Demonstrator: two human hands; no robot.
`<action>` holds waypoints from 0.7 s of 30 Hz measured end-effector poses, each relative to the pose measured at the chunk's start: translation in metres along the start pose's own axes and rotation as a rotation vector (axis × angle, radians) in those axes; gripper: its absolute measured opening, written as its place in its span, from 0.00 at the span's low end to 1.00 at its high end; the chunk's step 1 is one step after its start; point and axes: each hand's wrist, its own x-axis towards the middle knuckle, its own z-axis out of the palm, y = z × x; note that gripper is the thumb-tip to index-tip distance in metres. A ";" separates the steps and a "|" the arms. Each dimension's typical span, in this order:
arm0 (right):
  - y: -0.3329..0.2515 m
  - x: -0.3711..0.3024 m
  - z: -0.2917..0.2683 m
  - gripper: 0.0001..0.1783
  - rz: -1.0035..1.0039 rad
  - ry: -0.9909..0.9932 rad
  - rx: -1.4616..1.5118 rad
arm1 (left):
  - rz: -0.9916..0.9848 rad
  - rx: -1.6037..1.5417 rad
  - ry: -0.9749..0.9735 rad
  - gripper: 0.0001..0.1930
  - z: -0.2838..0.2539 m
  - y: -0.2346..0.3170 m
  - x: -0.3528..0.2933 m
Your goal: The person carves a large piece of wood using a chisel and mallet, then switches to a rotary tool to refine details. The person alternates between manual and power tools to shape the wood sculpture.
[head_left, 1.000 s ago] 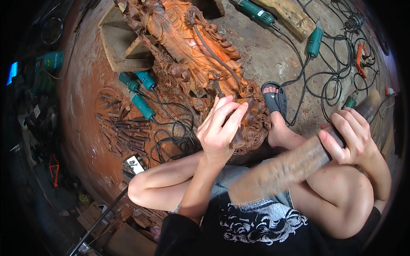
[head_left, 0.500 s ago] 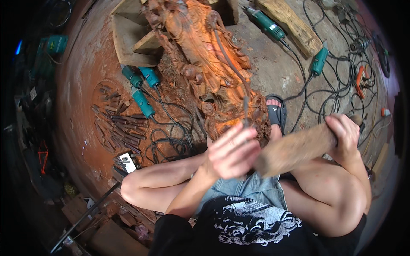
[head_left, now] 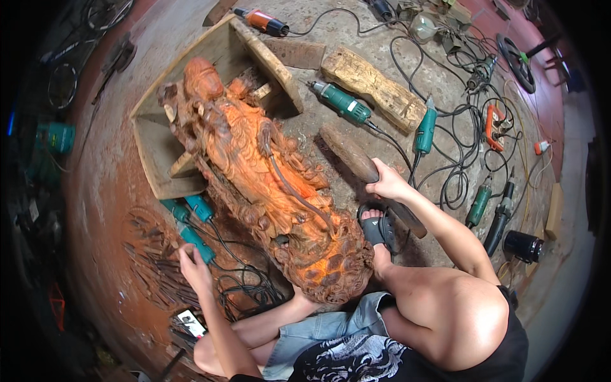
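So the left hand is hanging over the near side of a spread of chisels on the dusty floor, fingers bunched closely together. I can't tell if they're pinching one or just touching the pile. The right hand is wrapping around the middle of a wooden club, thick end pointing away from the person, just above a sandal.

Between the arms, the carved wooden figure is lying at a slant, its head inside the far part of a wooden crate and its curly base poking well past the crate's near edge, close to the person's legs. Going by looks, I'd say the carving is pretty far along: head, robe folds and the long curved rod are already standing out. The dark, crusty bits down the left flank are looking rougher, so probably some cleanup left there. No chisel is sitting on the wood right now.

Further out, teal power tools are lying by the crate's near left corner, and a green die grinder is resting beside a rough wood block past its right edge.
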 end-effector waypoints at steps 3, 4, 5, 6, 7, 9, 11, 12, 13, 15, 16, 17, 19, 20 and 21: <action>-0.005 0.016 0.007 0.47 -0.067 0.132 -0.159 | -0.022 0.142 -0.085 0.07 0.018 -0.004 0.004; -0.004 0.025 0.009 0.47 -0.073 0.153 -0.179 | 0.022 0.178 -0.101 0.06 0.029 -0.013 0.006; -0.008 0.031 0.010 0.48 -0.046 0.152 -0.164 | -0.059 0.226 -0.153 0.06 0.035 -0.019 0.011; -0.012 0.038 0.009 0.48 -0.020 0.150 -0.151 | -0.043 0.281 -0.166 0.07 0.040 -0.026 0.012; -0.019 0.042 0.009 0.47 -0.018 0.132 -0.097 | -0.033 0.338 -0.177 0.07 0.043 -0.028 0.010; -0.037 0.041 0.003 0.46 -0.011 0.089 0.005 | -0.019 0.408 -0.183 0.10 0.044 -0.019 0.003; -0.043 0.045 0.002 0.44 -0.096 0.174 -0.413 | -0.063 0.506 -0.197 0.10 0.043 -0.024 0.000; -0.046 0.047 -0.001 0.43 -0.140 0.214 -0.626 | -0.091 0.552 -0.204 0.10 0.046 -0.027 -0.003; -0.049 0.047 0.002 0.42 -0.128 0.216 -0.684 | -0.145 0.581 -0.223 0.11 0.045 -0.036 -0.003; -0.056 0.048 0.010 0.41 -0.143 0.198 -0.806 | -0.185 0.578 -0.234 0.16 0.042 -0.079 0.000; -0.046 0.050 0.009 0.41 -0.191 0.200 -0.797 | -0.224 0.586 -0.233 0.20 0.039 -0.102 -0.006; -0.035 0.049 0.006 0.42 -0.296 0.273 -0.720 | -0.153 0.410 -0.253 0.21 0.033 -0.117 -0.003; -0.030 0.037 -0.008 0.43 -0.316 0.244 -0.594 | -0.147 0.553 -0.211 0.18 0.025 -0.100 0.001; 0.003 0.046 -0.019 0.43 -0.462 0.333 -0.569 | -0.157 0.565 -0.209 0.17 0.021 -0.085 0.013; -0.001 0.040 -0.013 0.44 -0.426 0.275 -0.507 | -0.185 0.591 -0.186 0.14 0.012 -0.110 0.011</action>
